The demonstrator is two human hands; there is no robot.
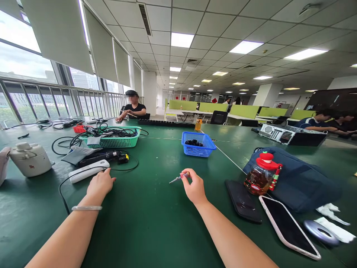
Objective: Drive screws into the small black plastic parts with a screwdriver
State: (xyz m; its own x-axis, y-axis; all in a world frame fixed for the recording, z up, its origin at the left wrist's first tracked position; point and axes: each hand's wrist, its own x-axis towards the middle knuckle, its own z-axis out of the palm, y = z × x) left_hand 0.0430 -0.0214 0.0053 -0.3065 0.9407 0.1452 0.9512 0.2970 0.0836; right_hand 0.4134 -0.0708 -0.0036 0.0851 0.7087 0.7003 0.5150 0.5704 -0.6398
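In my right hand (pixel 193 186) I pinch a small screwdriver (pixel 176 179) with a clear handle, its thin shaft pointing left above the green tabletop. Over on the left, my left hand (pixel 100 183), with a pale bracelet at the wrist, lies at the near side of a long white device (pixel 88 171). Its thumb is apart from the fingers, whose tips are partly hidden and seem to touch the device. A black cable (pixel 63 193) runs across that device. Beyond it lies a black tool-like object (pixel 97 158) with a yellow part.
A green basket (pixel 119 142) of cables and a blue basket (pixel 199 150) with black items stand ahead. On the left is a white flask (pixel 30 160). A red-lidded jar (pixel 259 176), dark bag (pixel 301 178) and phone (pixel 290 225) sit right. A person (pixel 134 108) sits across.
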